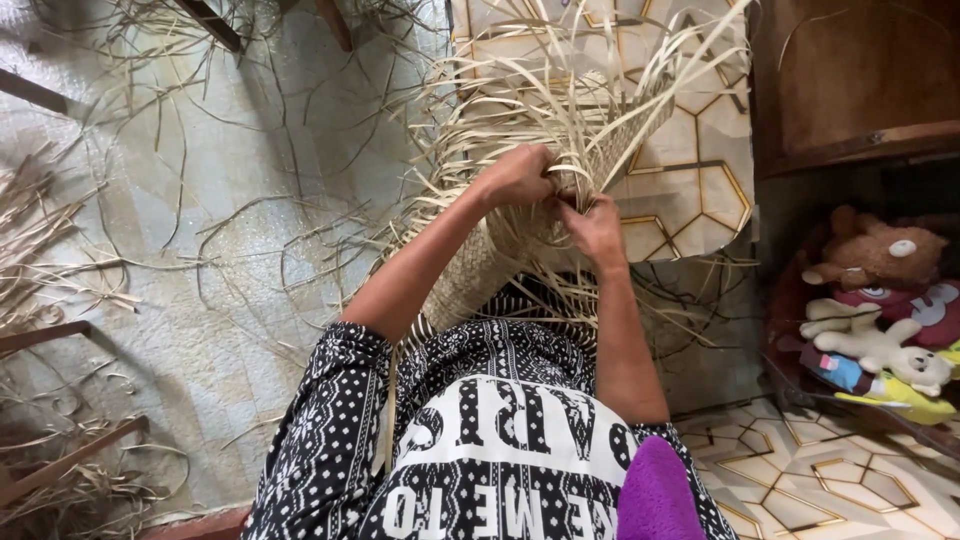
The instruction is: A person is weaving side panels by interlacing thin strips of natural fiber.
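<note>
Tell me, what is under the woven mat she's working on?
Under the woven mat lie patterned floor tiles and loose straw strips. Her lap beneath the mat's near end is covered.

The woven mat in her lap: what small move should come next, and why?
Probably tuck the pinched strip under its neighbour and pull it snug. Both the left hand and right hand grip strips at the woven mat edge, where loose strips fan out unwoven.

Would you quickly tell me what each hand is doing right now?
Left hand: closed, gripping pale straw strips at the edge of the woven mat.
Right hand: closed, pinching strips beside the left.
</note>
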